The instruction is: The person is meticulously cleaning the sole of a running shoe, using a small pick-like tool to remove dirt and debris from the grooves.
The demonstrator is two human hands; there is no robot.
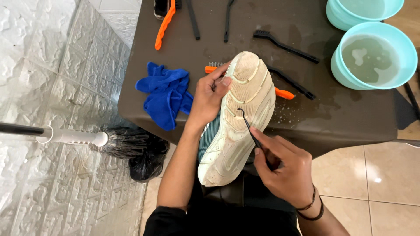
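While the left hand (209, 97) clamps the upturned shoe (236, 118) at frame centre, its sole running lengthwise up-frame, the right hand (286, 172) below-right pinches a black hooked pick (248, 126), tip touching the mid-sole groove.

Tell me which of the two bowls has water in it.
The nearer bowl, fully in view at the table's right, holds cloudy water. The far bowl behind it is cut off by the frame and looks empty.
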